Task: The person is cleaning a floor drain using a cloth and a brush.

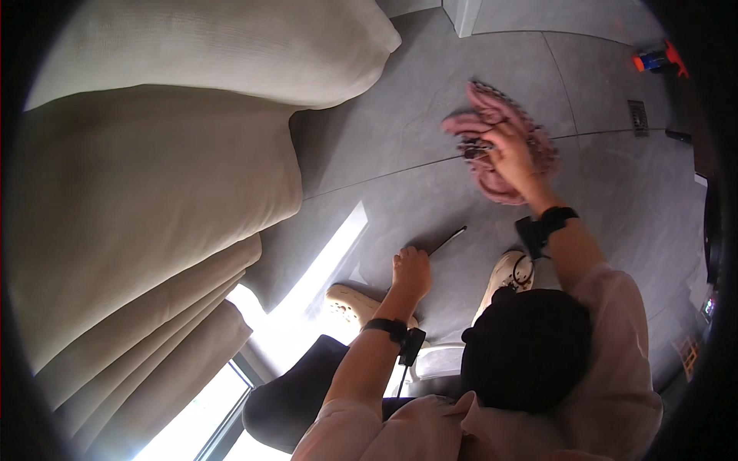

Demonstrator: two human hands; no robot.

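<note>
Beige curtain (177,154) takes up our left side, bulging over the grey tiled floor (384,184) and hiding what lies behind; below it, the window (192,419) is washed out and cut off. Right of the curtain edge, a sunlit strip (323,253) blurs into glare beside a pale left shoe (347,301). Our left grip (411,270) is closed around a slim dark rod (450,240), whose near end we lose inside the fingers. Bare floor lies ahead of that fist, between the curtain and the pink cloth (492,180). This cloth, dark-edged and smeared by motion, is farther forward and to the right; our right grip (513,157) pinches it near the middle, though we cannot tell whether the cloth touches the floor. A black rounded shape (530,349) covers part of the right shoe (503,275). Past the cloth, open tile reaches a small floor drain (638,117); farther out, an orange-and-blue object (655,60) sits near the dark rim, too small for us to make out
</note>
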